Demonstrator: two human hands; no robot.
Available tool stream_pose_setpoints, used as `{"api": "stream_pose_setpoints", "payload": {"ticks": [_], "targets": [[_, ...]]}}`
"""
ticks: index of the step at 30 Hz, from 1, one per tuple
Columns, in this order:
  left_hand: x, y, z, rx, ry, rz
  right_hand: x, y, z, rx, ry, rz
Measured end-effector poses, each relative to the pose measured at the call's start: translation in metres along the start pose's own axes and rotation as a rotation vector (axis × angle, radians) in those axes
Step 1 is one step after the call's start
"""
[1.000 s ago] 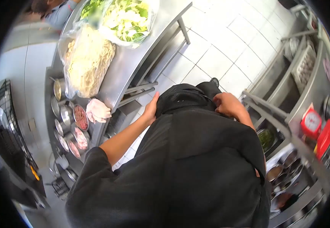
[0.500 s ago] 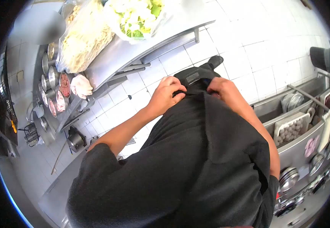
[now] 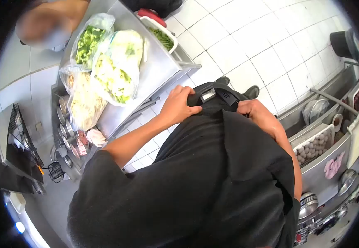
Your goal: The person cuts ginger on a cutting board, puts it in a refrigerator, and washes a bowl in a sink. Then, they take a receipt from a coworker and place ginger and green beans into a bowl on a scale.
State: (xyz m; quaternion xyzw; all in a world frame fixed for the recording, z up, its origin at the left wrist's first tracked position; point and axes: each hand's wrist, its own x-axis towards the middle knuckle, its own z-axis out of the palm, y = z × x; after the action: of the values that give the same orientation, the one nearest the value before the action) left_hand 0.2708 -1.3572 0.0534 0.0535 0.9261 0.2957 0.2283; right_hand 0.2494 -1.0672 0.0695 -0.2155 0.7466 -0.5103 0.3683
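A black belt with a silver buckle (image 3: 207, 96) shows at my waist, below the front of my black shirt (image 3: 179, 177). At its left side, my left hand (image 3: 180, 107) curls around the belt beside the buckle, the thumb lying on the dark cloth. My right hand (image 3: 254, 113) is closed at the other side of the waist, gripping the black belt strap (image 3: 228, 98). Its fingertips are partly hidden. My dark shoes (image 3: 252, 92) stand on the tiled floor beyond.
To the left, a metal table (image 3: 163, 62) holds bagged greens (image 3: 90, 43), chopped cabbage (image 3: 115, 74), noodle-like strands (image 3: 86, 103) and bowls of meat (image 3: 81, 144). Another person (image 3: 43, 25) stands behind it. A metal counter on the right holds a basket of whitish balls (image 3: 312, 146). Pale floor tiles (image 3: 237, 45) lie ahead.
My view has shifted, showing more of the table and a second bag of greens. The buckle and belt are more exposed. My right hand has moved slightly right and down.
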Motion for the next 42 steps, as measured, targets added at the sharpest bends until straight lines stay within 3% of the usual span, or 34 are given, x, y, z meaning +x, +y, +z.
{"api": "stream_pose_setpoints", "payload": {"ticks": [2, 3, 4, 7, 10, 11, 14, 18, 19, 22, 25, 27, 31, 36, 39, 41, 42], "targets": [[0.015, 0.008, 0.021, 0.155, 0.072, 0.024, -0.014, 0.012, -0.021, -0.012, 0.001, 0.001], [0.028, 0.027, 0.021, 0.128, -0.017, -0.032, -0.026, 0.015, -0.031, -0.029, 0.006, -0.001], [0.048, 0.054, 0.030, 0.066, 0.059, -0.007, -0.038, 0.021, -0.063, -0.076, 0.017, -0.026], [0.066, 0.100, 0.043, -0.074, 0.214, 0.030, -0.075, 0.021, -0.109, -0.003, -0.068, 0.285], [0.082, 0.126, 0.059, -0.055, 0.236, 0.029, -0.065, 0.038, -0.132, 0.086, -0.004, 0.126], [0.092, 0.121, 0.065, -0.072, 0.211, -0.010, -0.057, 0.031, -0.143, 0.029, -0.001, 0.135], [0.107, 0.124, 0.078, -0.104, 0.193, -0.083, -0.022, 0.054, -0.137, -0.332, 0.180, -0.165], [0.104, 0.153, 0.092, -0.084, 0.355, 0.092, 0.004, 0.090, -0.128, -0.608, 0.063, -0.286], [0.104, 0.152, 0.098, 0.038, 0.291, 0.196, 0.005, 0.091, -0.129, -0.698, 0.042, -0.286], [0.098, 0.164, 0.105, 0.199, 0.171, 0.230, 0.005, 0.088, -0.132, -0.804, -0.093, -0.263], [0.100, 0.172, 0.110, 0.457, 0.199, 0.072, 0.004, 0.089, -0.131, -0.824, -0.155, -0.292], [0.103, 0.173, 0.117, 0.647, 0.159, -0.021, 0.005, 0.094, -0.129, -0.895, -0.065, -0.327], [0.118, 0.184, 0.117, 0.697, -0.137, -0.154, 0.012, 0.114, -0.109, -1.015, 0.018, -0.355], [0.106, 0.185, 0.114, 0.643, -0.070, -0.117, 0.024, 0.119, -0.100, -0.978, 0.011, -0.434], [0.102, 0.190, 0.117, 0.678, -0.083, -0.142, 0.023, 0.137, -0.082, -1.036, 0.294, -0.563], [0.098, 0.189, 0.120, 0.666, -0.178, -0.201, 0.029, 0.146, -0.073, -1.046, 0.266, -0.525], [0.099, 0.180, 0.125, 0.642, -0.213, -0.231, 0.031, 0.144, -0.074, -1.069, 0.124, -0.462]]}}
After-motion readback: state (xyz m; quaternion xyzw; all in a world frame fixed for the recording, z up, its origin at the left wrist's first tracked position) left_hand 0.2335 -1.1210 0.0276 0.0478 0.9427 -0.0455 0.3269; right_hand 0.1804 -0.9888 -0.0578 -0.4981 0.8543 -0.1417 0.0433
